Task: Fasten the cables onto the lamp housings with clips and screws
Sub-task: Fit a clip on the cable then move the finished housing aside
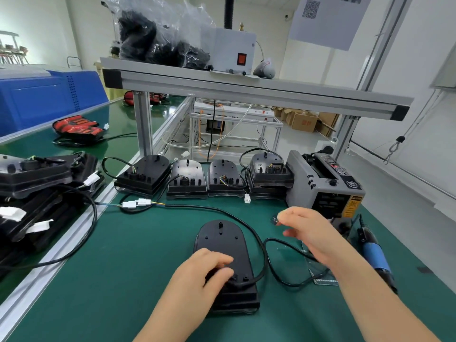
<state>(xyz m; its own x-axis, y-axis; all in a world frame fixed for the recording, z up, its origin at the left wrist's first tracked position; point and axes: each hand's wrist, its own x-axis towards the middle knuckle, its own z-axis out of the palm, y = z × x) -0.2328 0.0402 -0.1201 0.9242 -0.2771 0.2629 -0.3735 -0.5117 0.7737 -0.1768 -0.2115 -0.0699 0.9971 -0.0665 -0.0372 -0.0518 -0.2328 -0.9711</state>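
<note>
A black lamp housing (222, 245) lies back-up on the green mat in front of me. Its black cable (259, 243) leaves the near end and loops off to the right and back to white connectors (137, 203). My left hand (204, 270) rests on the housing's near part, fingers curled over the spot where the cable exits. My right hand (308, 233) hovers to the right of the housing and pinches a small black clip (274, 220) between thumb and fingertip. A blue electric screwdriver (375, 255) lies at the right.
Several more housings (187, 178) with cables line the back of the mat, beside a grey tape dispenser (323, 178). A stack of housings (37, 183) sits at the left past an aluminium rail (74, 245). A clear dish (318, 265) lies under my right forearm.
</note>
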